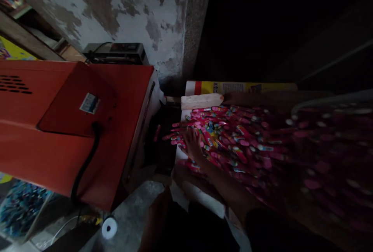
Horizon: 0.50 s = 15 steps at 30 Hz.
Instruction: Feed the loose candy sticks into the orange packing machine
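A large heap of slim pink wrapped tubes (241,143) lies to the right, spread over a pale surface; their exact kind is unclear in the dim light. My right hand (192,143) reaches in from the lower right and rests on the heap's left end, fingers apart, touching the tubes without a visible grip. Several tubes poke past the pale edge beside its fingertips. Low in the view is my left hand (159,205), dark and near my leg, with its fingers hard to make out. One loose pink tube (157,132) lies left of the heap in a dark gap.
A big red machine (128,100) with a black cable (87,162) stands left. Behind it sits a grey device (125,53). A pale wooden block (201,101) borders the heap. Lower left are a white roll (109,228) and a container of blue pieces (23,209).
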Tool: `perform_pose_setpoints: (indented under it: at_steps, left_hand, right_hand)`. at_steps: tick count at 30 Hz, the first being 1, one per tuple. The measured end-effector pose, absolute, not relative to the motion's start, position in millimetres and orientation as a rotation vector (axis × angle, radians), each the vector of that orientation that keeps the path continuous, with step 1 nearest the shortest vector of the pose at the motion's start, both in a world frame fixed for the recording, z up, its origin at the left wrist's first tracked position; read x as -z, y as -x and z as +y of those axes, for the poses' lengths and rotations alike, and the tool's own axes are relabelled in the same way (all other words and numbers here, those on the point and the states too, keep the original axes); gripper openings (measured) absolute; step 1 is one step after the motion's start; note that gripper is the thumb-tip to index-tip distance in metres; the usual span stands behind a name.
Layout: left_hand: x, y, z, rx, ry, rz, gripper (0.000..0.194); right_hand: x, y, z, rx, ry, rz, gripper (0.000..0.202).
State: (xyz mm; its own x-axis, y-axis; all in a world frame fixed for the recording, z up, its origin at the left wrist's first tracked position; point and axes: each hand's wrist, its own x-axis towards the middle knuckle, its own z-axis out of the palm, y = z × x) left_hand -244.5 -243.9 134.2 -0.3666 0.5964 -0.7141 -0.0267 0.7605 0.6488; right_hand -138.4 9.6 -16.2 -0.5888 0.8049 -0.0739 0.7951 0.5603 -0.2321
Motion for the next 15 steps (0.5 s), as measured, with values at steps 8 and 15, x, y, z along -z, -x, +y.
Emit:
perform_pose_setpoints:
  at_steps: [8, 15]
  left_hand:
    - [-134, 263, -266, -0.778, -0.391, 1.895, 0.061]
    - [-128, 287, -271, -0.773, -0.408, 1.906, 0.058]
  right_hand:
    - [26, 165, 3, -0.487, 1.017, -2.81, 0.073]
    - [22, 187, 31, -0.41, 1.324, -2.639, 0.069]
